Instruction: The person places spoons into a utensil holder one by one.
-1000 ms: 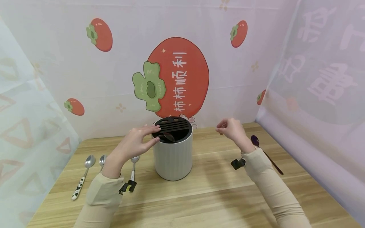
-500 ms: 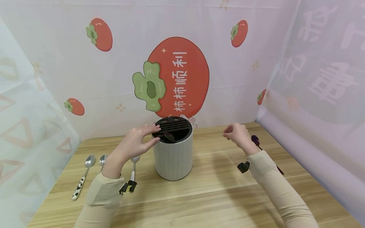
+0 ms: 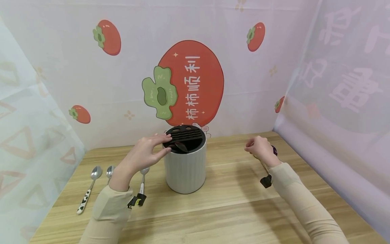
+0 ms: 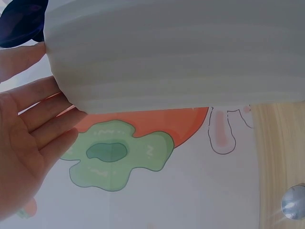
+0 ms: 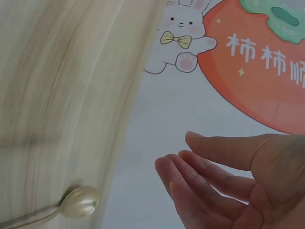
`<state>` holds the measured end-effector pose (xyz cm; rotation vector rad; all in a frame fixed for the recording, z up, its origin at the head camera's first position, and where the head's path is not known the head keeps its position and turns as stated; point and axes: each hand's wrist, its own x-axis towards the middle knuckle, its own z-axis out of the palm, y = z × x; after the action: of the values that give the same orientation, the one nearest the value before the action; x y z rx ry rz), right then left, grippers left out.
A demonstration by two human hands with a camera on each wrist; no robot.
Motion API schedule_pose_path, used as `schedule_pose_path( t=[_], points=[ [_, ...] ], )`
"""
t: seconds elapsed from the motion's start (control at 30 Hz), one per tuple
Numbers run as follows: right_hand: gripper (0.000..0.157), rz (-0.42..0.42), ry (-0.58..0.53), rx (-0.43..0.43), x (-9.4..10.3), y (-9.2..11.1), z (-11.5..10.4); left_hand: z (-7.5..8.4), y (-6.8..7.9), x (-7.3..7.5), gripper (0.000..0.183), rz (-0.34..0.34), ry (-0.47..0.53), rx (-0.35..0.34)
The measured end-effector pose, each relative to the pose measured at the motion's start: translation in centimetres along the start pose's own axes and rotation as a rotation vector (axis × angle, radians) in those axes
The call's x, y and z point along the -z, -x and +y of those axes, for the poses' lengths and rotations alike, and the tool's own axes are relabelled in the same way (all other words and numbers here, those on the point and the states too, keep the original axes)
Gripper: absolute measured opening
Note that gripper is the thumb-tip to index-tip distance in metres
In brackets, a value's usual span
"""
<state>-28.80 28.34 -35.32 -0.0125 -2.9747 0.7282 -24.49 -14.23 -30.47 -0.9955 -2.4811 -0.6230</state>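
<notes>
My left hand [image 3: 146,150] rests its fingertips on the rim of a ribbed white utensil holder [image 3: 185,174] with a black slotted top [image 3: 182,134]. In the left wrist view its fingers [image 4: 40,112] lie fairly straight against the holder's edge. A dark spoon [image 3: 181,146] sticks out of the opening beside them. Right of the holder, my right hand [image 3: 260,149] hovers above the table, fingers loosely bent. In the right wrist view its thumb is apart from the fingers, with nothing between. Below it lies a gold spoon [image 5: 81,202], largely hidden in the head view.
Silver spoons lie on the left of the wooden table [image 3: 195,217], one with a cow-print handle [image 3: 83,201], another with a white handle [image 3: 142,188]. A purple spoon [image 3: 275,150] lies at the right, mostly behind the right arm. Printed cloth walls surround the table.
My right hand has moved rightward and lower, from beside the holder to over the gold spoon, covering more of the purple one. My left hand has stayed on the rim.
</notes>
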Motion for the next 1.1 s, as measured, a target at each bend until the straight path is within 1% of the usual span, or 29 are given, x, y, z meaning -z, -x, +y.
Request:
schedule_pose_path(
  t=[0.13,0.23,0.53,0.77,0.93,1.1],
  points=[
    [0.023,0.008,0.033,-0.018,-0.3,-0.2,0.9,0.0,0.0,-0.1,0.04,0.013,0.002,-0.006],
    [0.024,0.012,0.052,-0.052,-0.4,-0.3,1.4,-0.1,0.0,-0.1,0.04,0.015,0.004,-0.003],
    [0.025,-0.027,0.055,-0.132,-0.6,-0.5,2.6,0.0,0.0,0.0,0.04,-0.002,0.006,0.008],
    [0.022,-0.03,0.088,-0.132,-0.9,-0.5,3.8,0.0,0.0,0.0,0.04,-0.001,0.002,-0.002],
    [0.02,-0.031,0.09,-0.145,-1.0,-0.3,4.6,0.1,0.0,0.0,0.04,-0.006,0.007,0.009],
    [0.019,-0.047,0.093,-0.134,-1.0,-0.1,5.5,0.1,0.0,0.0,0.04,-0.002,0.007,0.014]
  ],
)
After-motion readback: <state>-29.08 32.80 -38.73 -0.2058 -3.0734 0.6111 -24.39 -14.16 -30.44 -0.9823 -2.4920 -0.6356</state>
